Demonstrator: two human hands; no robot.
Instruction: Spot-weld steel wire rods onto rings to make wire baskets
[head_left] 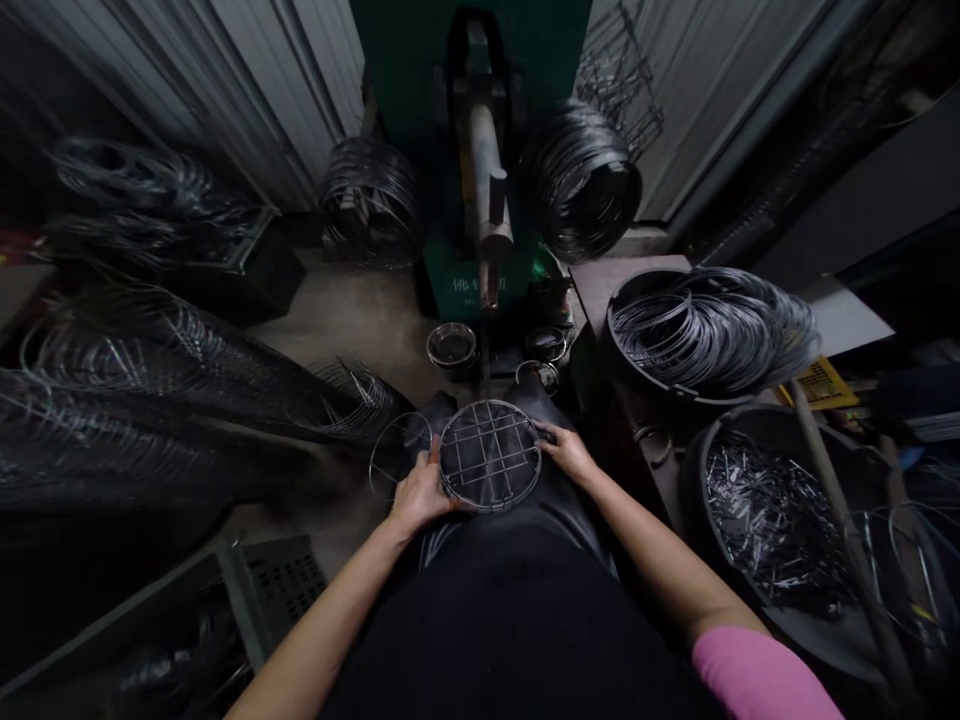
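Note:
A round wire grid rack (490, 437) lies level over my lap, with crossing wires inside its ring. My left hand (421, 493) is closed on the rack's left rim. Beside that hand a thin wire ring (373, 460) sticks out to the left; I cannot tell whether my fingers hold it too. At the rack's right rim my right hand (571, 457) is closed on the edge, its fingertips partly hidden. Beyond the rack, the pale arm of a green machine (480, 288) reaches toward me, ending in a copper-coloured tip (489, 285) above and apart from the rack.
Wire coils hang left (369, 200) and right (581, 185) of the machine. To the right stand a tub of wire rings (712, 330) and a tub of short wire pieces (780, 530). Stacked wire hoops (142, 350) and a plastic crate (281, 575) are on the left.

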